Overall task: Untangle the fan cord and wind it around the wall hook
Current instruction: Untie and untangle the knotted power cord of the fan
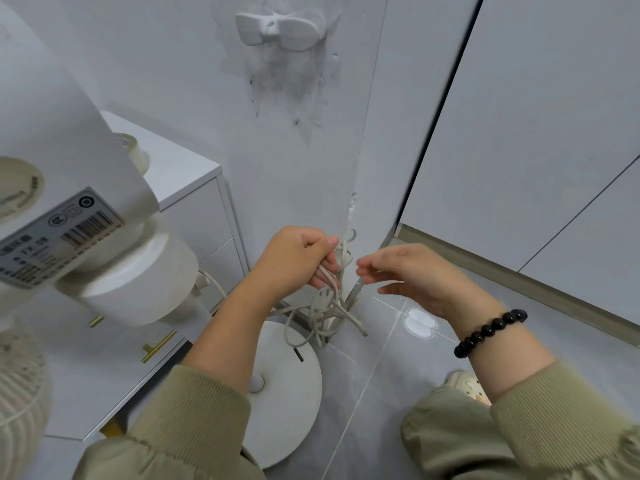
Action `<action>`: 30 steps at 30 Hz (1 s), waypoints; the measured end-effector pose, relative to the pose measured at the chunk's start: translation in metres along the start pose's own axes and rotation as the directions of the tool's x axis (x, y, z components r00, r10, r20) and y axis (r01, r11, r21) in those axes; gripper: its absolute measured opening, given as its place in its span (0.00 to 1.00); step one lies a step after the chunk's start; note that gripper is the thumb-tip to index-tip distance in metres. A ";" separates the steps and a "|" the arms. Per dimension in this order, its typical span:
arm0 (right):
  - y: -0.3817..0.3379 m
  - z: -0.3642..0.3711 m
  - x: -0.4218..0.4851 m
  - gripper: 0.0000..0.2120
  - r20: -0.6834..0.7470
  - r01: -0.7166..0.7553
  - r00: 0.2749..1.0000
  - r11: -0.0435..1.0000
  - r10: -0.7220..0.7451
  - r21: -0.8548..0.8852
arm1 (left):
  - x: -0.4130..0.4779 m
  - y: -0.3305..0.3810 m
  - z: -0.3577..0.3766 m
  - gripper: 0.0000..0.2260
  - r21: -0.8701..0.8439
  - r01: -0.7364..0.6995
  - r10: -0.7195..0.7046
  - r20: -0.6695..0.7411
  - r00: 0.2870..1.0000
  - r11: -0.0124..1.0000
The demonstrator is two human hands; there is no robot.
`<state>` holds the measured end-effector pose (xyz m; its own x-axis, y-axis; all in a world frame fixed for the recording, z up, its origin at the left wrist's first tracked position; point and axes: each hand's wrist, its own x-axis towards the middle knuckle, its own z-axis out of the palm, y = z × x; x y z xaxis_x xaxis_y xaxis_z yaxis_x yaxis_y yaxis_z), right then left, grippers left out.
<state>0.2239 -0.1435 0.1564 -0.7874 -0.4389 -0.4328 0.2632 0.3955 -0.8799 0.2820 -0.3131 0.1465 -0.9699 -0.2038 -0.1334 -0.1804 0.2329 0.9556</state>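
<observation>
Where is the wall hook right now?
In the head view, the hook sits at the top centre, on the wall above the dark scuffs, well above the left hand that grips the cord.

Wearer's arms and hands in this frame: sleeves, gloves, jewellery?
No gloves on the left hand or the right hand. The left sleeve and right sleeve are olive-green with ribbed knit cuffs. There is a black bead bracelet on the right wrist. No rings or watch visible.
</observation>
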 end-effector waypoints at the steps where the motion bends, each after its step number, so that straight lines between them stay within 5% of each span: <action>1: 0.001 0.004 -0.001 0.08 0.081 0.003 0.997 0.999 0.000 -0.036 | 0.001 0.000 0.000 0.16 -0.022 0.007 -0.008 -0.016 1.000 1.000; 4: 0.006 0.013 0.000 0.06 0.201 0.022 0.980 0.997 -0.006 -0.077 | 0.003 -0.001 0.000 0.15 -0.037 0.017 -0.019 -0.061 0.998 0.999; 22: 0.014 0.023 0.006 0.06 0.137 0.051 0.990 0.998 -0.044 -0.047 | 0.001 0.001 0.000 0.13 0.033 0.003 0.000 -0.099 0.995 0.999; 30: 0.006 0.021 0.005 0.07 0.179 -0.110 0.981 0.978 0.077 0.179 | -0.002 0.001 -0.002 0.15 0.165 -0.090 0.125 -0.214 0.969 0.982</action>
<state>0.2335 -0.1604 0.1448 -0.6522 -0.5445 -0.5274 0.4435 0.2902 -0.8480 0.2836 -0.3144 0.1481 -0.9273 -0.3715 0.0459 -0.1170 0.4041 0.9072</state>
